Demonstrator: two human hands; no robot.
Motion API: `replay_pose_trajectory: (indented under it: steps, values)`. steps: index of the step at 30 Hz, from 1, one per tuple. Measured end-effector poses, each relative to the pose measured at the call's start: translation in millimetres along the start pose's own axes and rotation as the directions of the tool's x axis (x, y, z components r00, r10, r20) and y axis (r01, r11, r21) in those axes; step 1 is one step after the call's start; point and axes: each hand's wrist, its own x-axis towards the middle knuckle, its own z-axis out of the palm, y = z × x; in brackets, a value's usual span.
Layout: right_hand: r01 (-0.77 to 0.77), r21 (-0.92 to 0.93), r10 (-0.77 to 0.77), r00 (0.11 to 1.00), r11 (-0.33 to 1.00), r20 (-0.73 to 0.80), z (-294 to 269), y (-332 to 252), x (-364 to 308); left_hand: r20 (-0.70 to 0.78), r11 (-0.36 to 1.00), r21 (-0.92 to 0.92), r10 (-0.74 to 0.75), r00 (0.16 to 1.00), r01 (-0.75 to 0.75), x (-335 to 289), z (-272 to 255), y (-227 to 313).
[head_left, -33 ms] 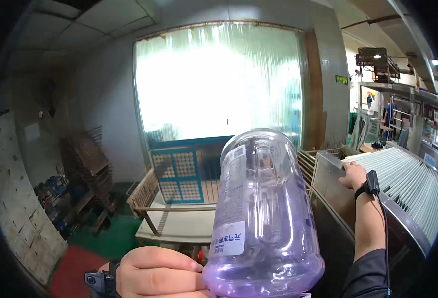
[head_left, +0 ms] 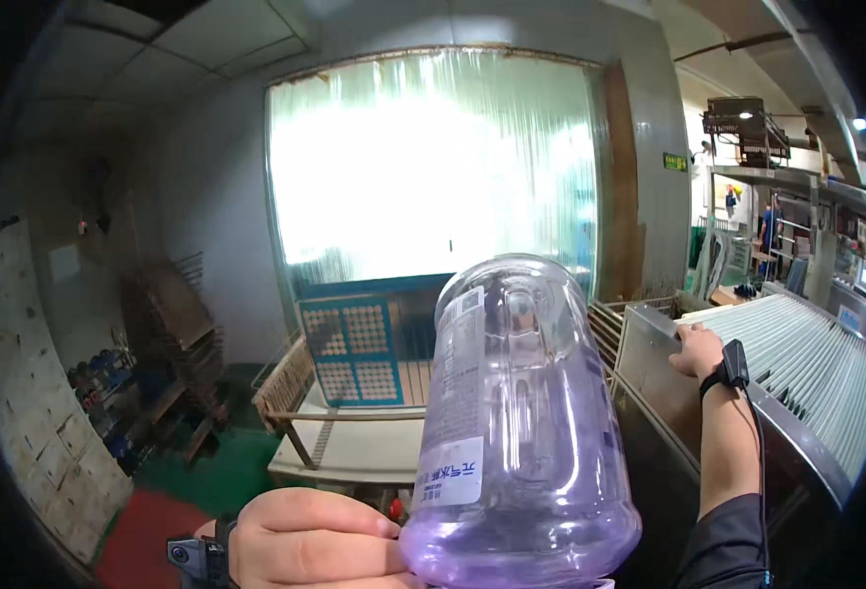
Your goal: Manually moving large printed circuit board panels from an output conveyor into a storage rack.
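Note:
A large clear bottle with a purple tint (head_left: 541, 412) stands up close in front of me, its rounded base uppermost and pale labels on its left side. My left hand (head_left: 315, 540) is closed at its lower end, fingers curled; the bottle's neck and part of the grip fall below the picture's edge. On the right, my right hand (head_left: 698, 351) rests on the top edge of a grey metal panel (head_left: 649, 344), fingers apart and nothing held. Beside that hand lies a slanted rack of white slats (head_left: 796, 344) in a metal frame.
Ahead, a blue board with round pale discs (head_left: 354, 348) leans on a white-topped bench (head_left: 354, 452). Behind it hangs a bright plastic strip curtain (head_left: 433, 167). Stacked rusty racks (head_left: 178, 314) and white lockers (head_left: 35, 393) line the left. Shelving (head_left: 777, 177) and a distant person (head_left: 769, 231) are at right.
The view has tilted very slightly. Both hands and the bottle stay as they were.

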Motion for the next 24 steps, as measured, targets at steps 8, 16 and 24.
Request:
replay_pose_trajectory:
  steps: [8,16,24]
  values:
    - [-0.037,0.019,0.036,0.998,0.999,0.044,-8.1,0.0,-7.1,-0.022,0.999,0.022,0.036,0.999,-0.036,12.2,-7.6,5.3]
    - [-0.032,0.026,0.03,0.996,0.999,0.081,-19.6,-4.3,-11.0,0.025,1.0,0.006,-0.009,1.0,0.009,16.7,-9.2,10.7]
    - [-0.043,0.052,0.039,0.997,0.998,0.072,-24.1,-8.9,-17.7,0.1,0.987,-0.087,-0.129,0.987,0.138,10.8,-21.9,15.6]
